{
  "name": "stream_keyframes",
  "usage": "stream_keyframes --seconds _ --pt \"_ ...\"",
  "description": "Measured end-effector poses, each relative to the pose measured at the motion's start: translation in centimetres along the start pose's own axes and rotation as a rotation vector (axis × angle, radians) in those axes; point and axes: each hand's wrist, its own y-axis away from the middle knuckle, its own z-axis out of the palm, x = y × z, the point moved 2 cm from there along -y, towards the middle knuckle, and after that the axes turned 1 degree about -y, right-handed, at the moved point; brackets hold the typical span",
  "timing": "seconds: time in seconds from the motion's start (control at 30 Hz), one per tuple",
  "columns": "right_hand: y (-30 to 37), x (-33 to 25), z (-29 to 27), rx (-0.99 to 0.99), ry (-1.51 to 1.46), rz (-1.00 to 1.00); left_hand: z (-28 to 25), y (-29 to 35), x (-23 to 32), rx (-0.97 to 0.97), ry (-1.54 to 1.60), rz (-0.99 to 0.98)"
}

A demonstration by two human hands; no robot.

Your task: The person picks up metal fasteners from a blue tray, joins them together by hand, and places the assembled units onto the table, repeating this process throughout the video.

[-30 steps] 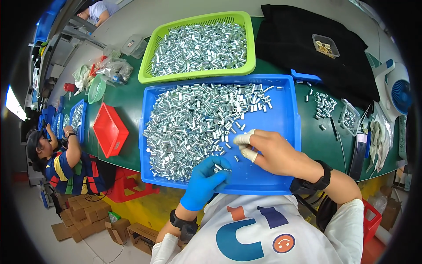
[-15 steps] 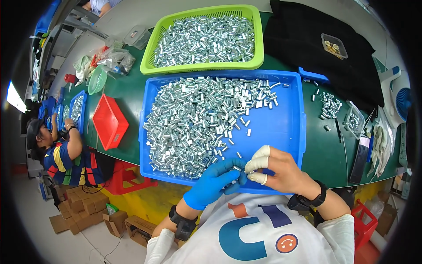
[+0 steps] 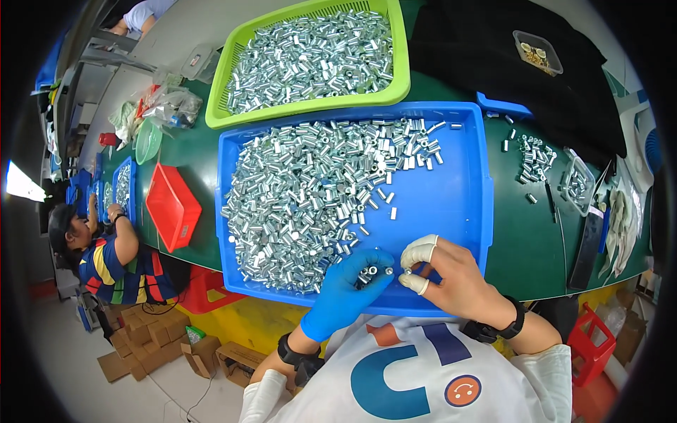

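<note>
Blue tray (image 3: 455, 190) sits on the green table (image 3: 518, 243) and serves as the reference for all positions. Small silvery metal sleeves (image 3: 303, 201) are heaped across its left and middle portions; a few lie singly at the edge of the heap, and the right portion shows bare floor.

Left hand (image 3: 344, 289), in a blue glove, is over the tray's near edge. Its fingers are curled nearly closed around several sleeves, whose ends show beside the thumb and forefinger; exact count cannot be told.

Right hand (image 3: 458, 278), with pale finger cots (image 3: 422, 250), is just beside it, over the tray's near right portion. Thumb and forefinger are bent toward each other with a narrow gap; whether a sleeve is gripped there cannot be told.

Beyond the tray stands a green basket (image 3: 400, 70) filled with similar sleeves. Left of the tray is a red bin (image 3: 173, 204); right of it, a loose cluster of metal pieces (image 3: 537, 158)
</note>
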Motion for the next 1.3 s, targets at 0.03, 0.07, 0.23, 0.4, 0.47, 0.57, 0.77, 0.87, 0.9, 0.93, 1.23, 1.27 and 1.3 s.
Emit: stream_keyframes --seconds 0.03,0.07,0.23,0.4,0.47,0.57,0.77,0.87,0.9,0.93,1.23,1.27,1.3 --pt "-0.04 0.06 0.02 0.004 -0.003 0.006 0.02 -0.11 -0.11 -0.009 -0.011 -0.009" --pt "-0.09 0.07 0.03 0.005 0.003 0.002 0.03 -0.23 -0.19 -0.020 -0.021 -0.017" --pt "-0.25 0.00 -0.05 0.014 0.027 -0.002 -0.10 -0.56 -0.20 -0.086 0.037 -0.042" --pt "-0.22 0.26 0.02 0.012 0.041 -0.001 -0.14 -0.52 -0.42 -0.088 0.104 -0.077" --pt "-0.20 0.22 0.03 0.009 0.041 0.007 -0.16 -0.48 -0.41 -0.076 0.115 -0.090" --pt "-0.17 0.18 0.04 0.001 0.041 0.022 -0.18 -0.47 -0.50 -0.070 0.088 -0.076" --pt "-0.07 0.28 0.15 0.021 0.067 -0.005 -0.23 -0.40 -0.29 -0.066 0.042 -0.040" --pt "-0.09 0.19 0.10 0.034 0.064 -0.023 -0.25 -0.34 -0.38 -0.066 0.084 -0.051" --pt "-0.09 0.16 0.08 0.042 0.057 -0.035 -0.25 -0.32 -0.39 -0.069 0.082 -0.049" --pt "-0.09 0.13 0.05 0.050 0.050 -0.046 -0.25 -0.30 -0.41 -0.064 0.098 -0.057" --pt "0.02 0.02 -0.08 0.044 0.027 -0.078 -0.32 -0.31 0.09 -0.051 0.260 -0.185" --pt "-0.05 0.04 0.02 0.039 0.008 -0.100 -0.34 -0.37 0.12 -0.047 0.333 -0.266" --pt "-0.13 0.04 0.12 0.033 -0.010 -0.122 -0.33 -0.55 0.28 -0.049 0.333 -0.262"
